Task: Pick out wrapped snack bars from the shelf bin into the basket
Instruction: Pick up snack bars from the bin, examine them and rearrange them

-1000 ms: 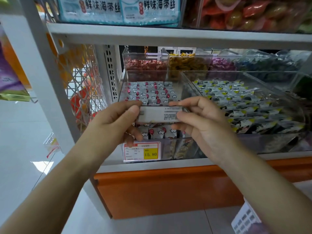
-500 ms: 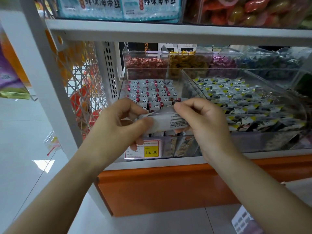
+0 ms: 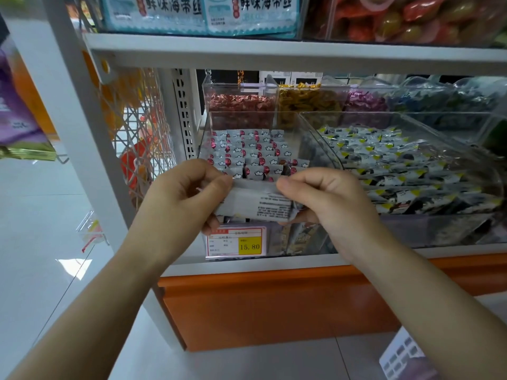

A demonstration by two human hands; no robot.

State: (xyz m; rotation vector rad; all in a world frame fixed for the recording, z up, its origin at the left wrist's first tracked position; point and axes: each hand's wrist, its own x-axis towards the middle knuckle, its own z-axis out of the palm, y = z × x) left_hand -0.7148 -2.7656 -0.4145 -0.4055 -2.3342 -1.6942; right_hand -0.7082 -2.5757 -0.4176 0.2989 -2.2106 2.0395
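A white shelf (image 3: 247, 266) over an orange base (image 3: 274, 305) carries clear bins. The front-left bin (image 3: 252, 113), with a price tag (image 3: 236, 241) on its front wall, holds rows of bars (image 3: 247, 149). A wider bin (image 3: 411, 116) of yellow-and-black packets (image 3: 384, 154) sits just beside it on the right, and behind it stand smaller bins of red sweets (image 3: 238, 105), yellow sweets (image 3: 307, 102) and purple sweets (image 3: 365, 101).

Printed on top-shelf packs (image 3: 175, 8), twice: "鲜味海带丝". Marked on price tag (image 3: 236, 241), yellow field: "15.80". Remaining tag lines and fine print on bar (image 3: 258, 205): too small to read.
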